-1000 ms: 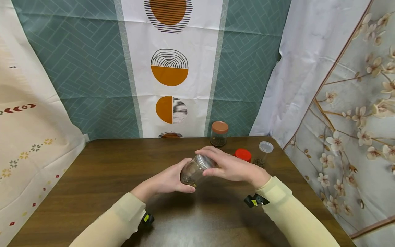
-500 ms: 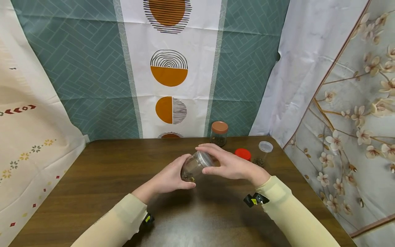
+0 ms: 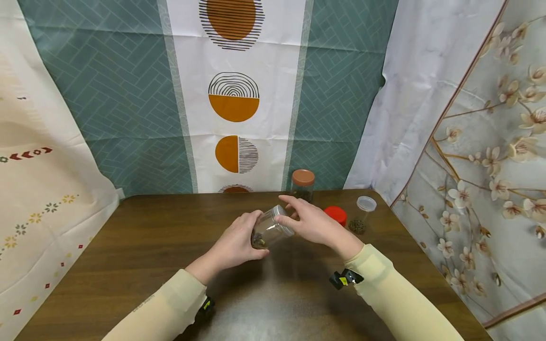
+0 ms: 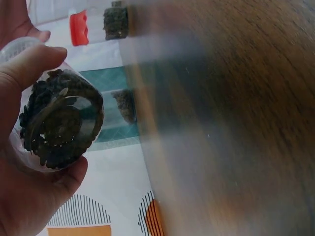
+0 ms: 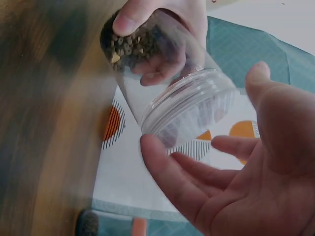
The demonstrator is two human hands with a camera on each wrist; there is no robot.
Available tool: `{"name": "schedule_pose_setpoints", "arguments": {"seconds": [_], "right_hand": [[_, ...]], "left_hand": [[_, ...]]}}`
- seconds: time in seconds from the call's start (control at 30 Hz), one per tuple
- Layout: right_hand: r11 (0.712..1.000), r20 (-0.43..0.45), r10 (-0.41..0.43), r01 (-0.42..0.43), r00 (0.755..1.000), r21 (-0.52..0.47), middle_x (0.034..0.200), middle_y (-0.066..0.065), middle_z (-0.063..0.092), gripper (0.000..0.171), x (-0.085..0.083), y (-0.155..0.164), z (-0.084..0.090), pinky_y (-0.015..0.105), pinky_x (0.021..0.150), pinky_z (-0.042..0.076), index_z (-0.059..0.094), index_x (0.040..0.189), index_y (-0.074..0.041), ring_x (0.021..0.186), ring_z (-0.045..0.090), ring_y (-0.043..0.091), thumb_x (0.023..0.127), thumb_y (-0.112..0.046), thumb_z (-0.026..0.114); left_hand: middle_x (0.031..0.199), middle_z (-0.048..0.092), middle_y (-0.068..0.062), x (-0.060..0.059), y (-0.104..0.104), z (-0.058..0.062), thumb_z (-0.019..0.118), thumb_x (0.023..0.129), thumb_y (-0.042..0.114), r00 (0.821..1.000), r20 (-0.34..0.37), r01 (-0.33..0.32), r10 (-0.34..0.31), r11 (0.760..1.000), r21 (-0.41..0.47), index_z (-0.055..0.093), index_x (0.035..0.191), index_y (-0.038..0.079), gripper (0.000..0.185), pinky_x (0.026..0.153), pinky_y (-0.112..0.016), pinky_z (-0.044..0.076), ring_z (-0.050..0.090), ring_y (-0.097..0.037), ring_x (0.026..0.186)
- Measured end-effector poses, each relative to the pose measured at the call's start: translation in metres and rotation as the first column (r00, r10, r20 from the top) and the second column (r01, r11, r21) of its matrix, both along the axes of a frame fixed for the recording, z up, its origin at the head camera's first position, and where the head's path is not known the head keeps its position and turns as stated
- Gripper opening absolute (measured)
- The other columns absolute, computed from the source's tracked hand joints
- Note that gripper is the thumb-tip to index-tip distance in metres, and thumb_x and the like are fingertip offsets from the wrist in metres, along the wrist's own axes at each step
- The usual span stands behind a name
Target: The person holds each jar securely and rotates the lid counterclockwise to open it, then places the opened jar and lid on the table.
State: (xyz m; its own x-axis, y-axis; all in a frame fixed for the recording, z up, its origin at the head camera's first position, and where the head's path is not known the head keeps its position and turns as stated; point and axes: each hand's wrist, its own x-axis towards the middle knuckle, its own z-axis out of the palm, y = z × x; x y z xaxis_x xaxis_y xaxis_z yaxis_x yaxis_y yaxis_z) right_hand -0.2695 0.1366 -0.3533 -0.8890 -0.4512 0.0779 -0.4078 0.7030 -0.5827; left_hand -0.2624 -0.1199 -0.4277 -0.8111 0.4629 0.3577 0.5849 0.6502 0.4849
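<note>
A clear jar (image 3: 273, 226) with a ribbed clear lid (image 5: 197, 105) tilts above the table, its lid toward the upper right. Dark pellets (image 5: 130, 46) with a few yellowish bits lie in its lower end. My left hand (image 3: 236, 237) grips the jar round the bottom, thumb and fingers on opposite sides, as the left wrist view also shows. Beside the lid is my right hand (image 3: 313, 222), its fingers spread and loosely bent. One right fingertip (image 5: 152, 147) is right at the lid's rim, while the other fingers stand apart from it in the right wrist view.
Behind my right hand on the table (image 3: 170, 222) are a jar with a brown-orange lid (image 3: 303, 178), a red-lidded jar (image 3: 335, 214) and a clear-lidded jar (image 3: 357, 225) with dark contents. A patterned curtain (image 3: 128, 104) hangs at the table's back edge.
My right hand's fingers have loosened and spread off the lid's top, and its thumb now crosses the lid's side in the head view. The jar has shifted slightly, still in my left hand.
</note>
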Motion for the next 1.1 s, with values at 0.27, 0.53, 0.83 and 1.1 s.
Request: {"name": "schedule_pose_setpoints", "arguments": {"seconds": [0.27,0.53,0.83,1.1], "right_hand": [[0.998,0.088,0.039,-0.034,0.995,-0.057,0.142,0.010,0.066,0.074,-0.001,-0.001,-0.007,0.041,0.084,0.062,0.044,0.169,-0.019,0.095,0.074,0.022,0.108,-0.054,0.068],[0.995,0.016,0.093,-0.092,0.996,-0.042,0.140,0.004,0.062,0.071,-0.001,0.003,-0.008,0.047,0.102,0.056,0.048,0.166,-0.026,0.124,0.061,0.022,0.106,-0.056,0.071],[0.981,0.013,0.179,-0.178,0.984,-0.073,0.143,0.004,0.056,0.071,0.000,0.008,-0.009,0.047,0.101,0.057,0.047,0.165,-0.025,0.125,0.060,0.023,0.105,-0.046,0.076],[0.970,0.030,0.224,-0.220,0.974,-0.107,0.148,0.000,0.052,0.072,-0.002,0.012,-0.012,0.035,0.096,0.059,0.045,0.165,-0.029,0.117,0.064,0.019,0.103,-0.039,0.081]], "left_hand": [[0.134,0.062,-0.013,0.002,0.002,0.000,0.104,0.076,0.031,0.999,-0.025,-0.033,0.032,0.998,-0.054,0.049,0.152,0.006,0.097,0.096,-0.049,0.054,0.059,-0.030,0.117],[0.133,0.062,-0.011,0.004,0.001,0.000,0.104,0.076,0.030,0.999,-0.012,-0.031,0.031,0.999,-0.038,0.049,0.151,0.008,0.096,0.095,-0.048,0.053,0.058,-0.028,0.117],[0.135,0.061,-0.010,0.005,0.000,-0.001,0.104,0.077,0.029,1.000,0.009,-0.020,0.020,0.999,-0.032,0.049,0.152,0.009,0.095,0.095,-0.047,0.054,0.058,-0.027,0.117],[0.134,0.061,-0.010,0.006,0.001,-0.001,0.104,0.076,0.028,1.000,0.001,-0.022,0.022,0.999,-0.035,0.049,0.152,0.008,0.096,0.095,-0.048,0.054,0.059,-0.028,0.117]]}}
